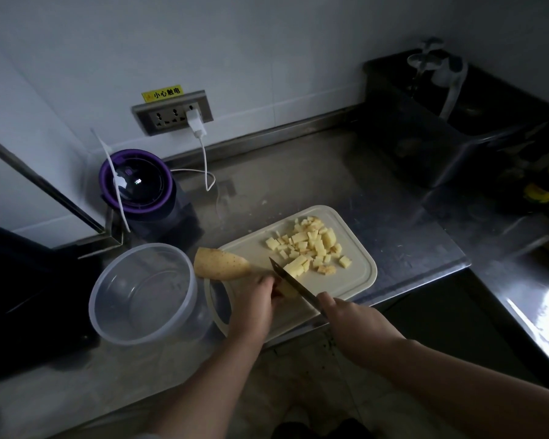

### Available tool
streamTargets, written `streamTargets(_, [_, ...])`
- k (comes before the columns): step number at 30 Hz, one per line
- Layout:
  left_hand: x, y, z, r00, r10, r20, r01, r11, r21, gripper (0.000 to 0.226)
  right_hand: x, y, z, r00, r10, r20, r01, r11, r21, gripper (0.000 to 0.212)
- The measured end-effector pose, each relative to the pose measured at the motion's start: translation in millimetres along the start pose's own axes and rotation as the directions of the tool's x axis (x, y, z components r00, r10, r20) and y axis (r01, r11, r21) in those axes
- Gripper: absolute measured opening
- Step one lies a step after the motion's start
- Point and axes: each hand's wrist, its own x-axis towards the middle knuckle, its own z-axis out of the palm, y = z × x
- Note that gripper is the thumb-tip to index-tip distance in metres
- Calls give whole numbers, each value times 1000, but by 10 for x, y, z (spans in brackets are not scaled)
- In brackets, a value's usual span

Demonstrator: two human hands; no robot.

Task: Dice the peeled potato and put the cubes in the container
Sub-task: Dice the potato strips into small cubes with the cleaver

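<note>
A: Where's the potato piece [287,291] you're cutting?

B: Under your left grip [254,302], at the near-left part of the cutting board [346,280]. Your fingertips curl down onto it and pin it to the board.

A: And your right grip [349,321]?

B: Wrapped round the handle of the knife [295,285]. The dark, narrow blade slants away from you and stands against the piece, just right of your left fingertips.

A: What's cut already?

B: A loose heap of pale yellow potato cubes [311,245], blocky and uneven, on the far half of the board, beyond the blade. A larger potato chunk [222,264], rounded and tan with speckles, lies at the board's far-left corner and overhangs its edge.

A: The board and container?

B: The board is a cream plastic rectangle with rounded corners and a groove along the rim, on a dull steel worktop [298,185]. The round container [124,312] of clear plastic stands mouth up just left of the board, and you see through to its bare bottom.
</note>
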Motion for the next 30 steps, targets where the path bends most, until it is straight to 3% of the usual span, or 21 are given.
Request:
streamTargets(9, [4, -39, -42, 998, 40, -48, -41, 999, -34, 34, 43, 14, -56, 999, 41, 7, -41, 999, 18, 44])
streamTargets(13, [-111, -147, -121, 977, 195, -83, -190, 979, 72, 29, 8, 32, -183, 997, 69, -46, -68, 997, 26, 46])
streamTargets(17, [-154, -192, -132, 935, 353, -33, -345, 926, 151, 21, -58, -55, -164, 997, 11, -74, -14, 999, -41, 48])
streamTargets(22, [-87, -107, -186, 927, 362, 94, -374, 897, 235, 34, -77, -121, -83, 998, 1, -70, -4, 999, -54, 51])
streamTargets(25, [-86, -88, -181, 906, 421, 37, -414, 864, 286, 25, -65, -130, -72, 998, -4, -69, -2, 997, -82, 52])
streamTargets(30, [-74, -68, -190, 893, 445, 63, -441, 838, 321, 21, -71, -133, -81, 999, -14, -51, 10, 995, -95, 53])
